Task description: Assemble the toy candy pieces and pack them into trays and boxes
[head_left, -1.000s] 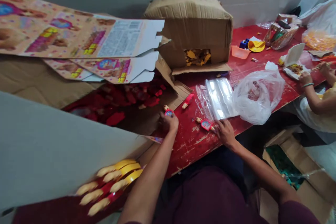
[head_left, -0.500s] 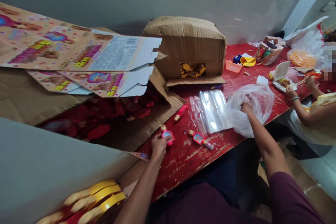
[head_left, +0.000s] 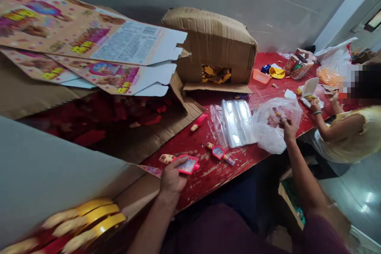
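Note:
My left hand (head_left: 174, 176) is closed around a pink paddle-shaped toy (head_left: 189, 164) with a blue label and a spotted tan handle, lifted over the red table. My right hand (head_left: 288, 127) is at the mouth of a thin white plastic bag (head_left: 264, 137), pinching a small tube of colourful candy (head_left: 278, 114). More such tubes seem to lie inside the bag, blurred by the film. Between my hands lies a similar pink toy (head_left: 218, 152) with a candy tube (head_left: 229, 160) at its end. Another pink toy (head_left: 199, 122) rests farther back.
Clear plastic sleeves (head_left: 236, 121) lie beside the bag. A carton of yellow pieces (head_left: 223, 43) stands behind; printed flat boxes (head_left: 119, 43) top an open carton of red pieces at left. Yellow toys (head_left: 98, 220) sit lower left. A person (head_left: 351, 127) eats at right.
My left hand has raised the pink toy off the table and turned it. My right hand has come up out of the bag with a candy tube. The view has shifted slightly.

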### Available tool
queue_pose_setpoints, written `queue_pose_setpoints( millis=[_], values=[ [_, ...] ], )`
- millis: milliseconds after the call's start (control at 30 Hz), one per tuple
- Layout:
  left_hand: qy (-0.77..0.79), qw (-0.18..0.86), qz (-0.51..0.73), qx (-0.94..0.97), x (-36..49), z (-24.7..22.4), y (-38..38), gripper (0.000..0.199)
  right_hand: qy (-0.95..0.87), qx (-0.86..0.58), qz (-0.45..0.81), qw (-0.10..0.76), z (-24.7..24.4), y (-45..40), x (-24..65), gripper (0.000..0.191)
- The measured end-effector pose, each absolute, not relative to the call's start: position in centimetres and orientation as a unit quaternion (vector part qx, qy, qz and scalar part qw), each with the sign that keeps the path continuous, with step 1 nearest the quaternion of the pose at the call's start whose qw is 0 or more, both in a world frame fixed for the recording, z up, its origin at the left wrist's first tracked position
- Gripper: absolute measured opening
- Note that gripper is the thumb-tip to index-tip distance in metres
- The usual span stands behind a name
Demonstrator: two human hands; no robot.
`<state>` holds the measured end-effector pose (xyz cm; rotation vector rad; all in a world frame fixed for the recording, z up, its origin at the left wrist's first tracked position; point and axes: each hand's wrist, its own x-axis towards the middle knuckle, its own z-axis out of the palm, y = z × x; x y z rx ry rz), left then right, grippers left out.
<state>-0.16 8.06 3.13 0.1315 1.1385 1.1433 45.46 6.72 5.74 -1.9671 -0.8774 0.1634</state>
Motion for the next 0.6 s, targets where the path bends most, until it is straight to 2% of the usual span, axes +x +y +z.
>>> queue_pose_setpoints(
  millis=[67, 133, 200, 400, 500, 600],
  values=[
    [0.476, 0.704, 0.522, 0.068, 0.9, 4.4, 7.8, 0.016, -0.367, -0.761, 0.111, 0.524, 7.1, 3.5, 43.1, 0.046],
    [0.451, 0.722, 0.520, 0.072, 2.2, 5.7, 7.5, 0.015, -0.369, -0.678, 0.201, 0.603, 8.1, 0.6, 39.7, 0.041],
    [0.426, 0.738, 0.517, 0.074, 3.3, 6.9, 7.1, 0.013, -0.363, -0.608, 0.295, 0.642, 8.5, -1.4, 35.7, 0.034],
    [0.364, 0.745, 0.556, 0.053, 4.5, 9.5, 5.4, 0.016, -0.514, -0.568, 0.409, 0.496, 8.4, -3.8, 24.4, 0.029],
    [0.354, 0.726, 0.588, 0.042, 3.7, 10.1, 4.5, 0.019, -0.587, -0.537, 0.396, 0.458, 7.8, -4.1, 20.7, 0.033],
    [0.370, 0.701, 0.609, 0.030, 2.6, 10.1, 3.7, 0.020, -0.628, -0.529, 0.341, 0.457, 7.0, -4.0, 18.3, 0.032]
  ],
)
